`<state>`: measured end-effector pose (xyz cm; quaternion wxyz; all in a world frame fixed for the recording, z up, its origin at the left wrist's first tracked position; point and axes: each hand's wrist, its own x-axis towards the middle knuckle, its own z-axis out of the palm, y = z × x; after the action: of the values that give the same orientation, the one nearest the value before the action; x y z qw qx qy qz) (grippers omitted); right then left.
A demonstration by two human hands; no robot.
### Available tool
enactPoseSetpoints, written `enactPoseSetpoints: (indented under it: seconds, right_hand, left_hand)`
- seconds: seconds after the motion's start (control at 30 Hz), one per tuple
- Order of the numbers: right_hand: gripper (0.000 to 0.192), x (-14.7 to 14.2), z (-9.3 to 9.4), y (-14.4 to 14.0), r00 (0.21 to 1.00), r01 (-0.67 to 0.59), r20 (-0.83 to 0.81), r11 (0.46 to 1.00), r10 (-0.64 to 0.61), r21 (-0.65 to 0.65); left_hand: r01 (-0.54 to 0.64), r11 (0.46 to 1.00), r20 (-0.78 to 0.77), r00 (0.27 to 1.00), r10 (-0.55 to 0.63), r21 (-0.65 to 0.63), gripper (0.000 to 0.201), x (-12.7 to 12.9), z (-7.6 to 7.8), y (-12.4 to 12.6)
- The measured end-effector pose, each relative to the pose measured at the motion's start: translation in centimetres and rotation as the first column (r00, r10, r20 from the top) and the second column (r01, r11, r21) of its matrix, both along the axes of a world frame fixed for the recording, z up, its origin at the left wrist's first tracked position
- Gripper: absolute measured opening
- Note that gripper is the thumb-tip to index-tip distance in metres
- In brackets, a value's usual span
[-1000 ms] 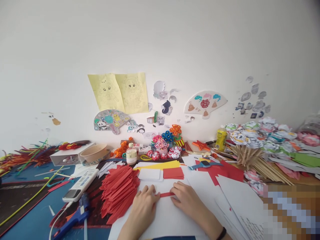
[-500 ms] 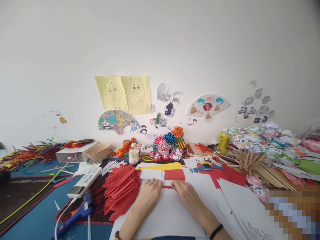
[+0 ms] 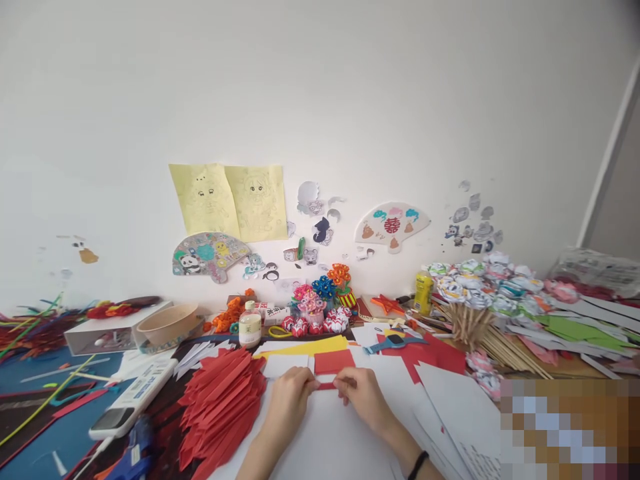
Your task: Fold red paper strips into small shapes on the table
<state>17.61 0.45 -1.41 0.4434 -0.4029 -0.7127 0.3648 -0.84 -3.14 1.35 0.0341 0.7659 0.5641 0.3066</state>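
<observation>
A narrow strip of red paper [image 3: 327, 386] lies between my two hands over a large white sheet [image 3: 335, 437]. My left hand [image 3: 291, 395] pinches its left end, thumb toward the middle. At the other end my right hand [image 3: 364, 395] has its thumb and forefinger closed on the strip, the other fingers curled under. Just beyond the strip are a stack of red paper rectangles [image 3: 334, 361] and a stack of white paper [image 3: 286, 366]. Left of my left forearm sits a heap of folded red paper strips [image 3: 223, 410].
A glue gun [image 3: 135, 450] and a white power strip [image 3: 135, 398] lie at left. Behind stand a small bottle [image 3: 250, 325] and pipe-cleaner flowers [image 3: 324, 288]. A blue watch [image 3: 395, 340] rests on red paper at right, near bundled wooden sticks [image 3: 470, 323] with paper flowers.
The view has turned a little to the right and upward. My right-hand fingers, laid flatter over the strip before, are now more curled and raised. My left thumb now shows at the strip.
</observation>
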Motion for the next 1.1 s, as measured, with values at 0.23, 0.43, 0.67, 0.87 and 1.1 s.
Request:
enactPoseSetpoints:
  seconds: [0.23,0.43,0.67,0.87,1.1]
  right_hand:
    - [0.023,0.2,0.2,-0.2,0.995,0.042,-0.088,0.996,-0.035,0.079]
    - [0.049,-0.1,0.0,0.1,0.910,-0.069,-0.415,0.976,-0.023,-0.206]
    - [0.038,-0.1,0.7,-0.4,0.851,-0.213,-0.522,0.946,0.057,-0.244]
    - [0.039,0.0,0.9,0.1,0.882,-0.215,-0.455,0.963,0.120,-0.163]
    - [0.034,0.0,0.8,0.0,0.894,-0.251,-0.407,0.961,0.185,-0.115]
  left_hand:
    - [0.030,0.999,0.135,0.991,-0.024,-0.040,0.016,0.3,0.1,-0.4]
    - [-0.060,0.992,0.147,0.988,0.042,0.114,0.021,1.0,-0.8,-0.7]
    - [-0.013,0.979,0.037,0.999,0.005,0.206,0.019,2.0,-1.2,-1.0]
    - [-0.028,0.997,0.205,0.979,0.011,0.078,0.014,2.0,-0.8,-1.3]
    - [0.034,0.999,0.360,0.933,-0.026,-0.014,0.011,1.9,-1.0,-1.1]
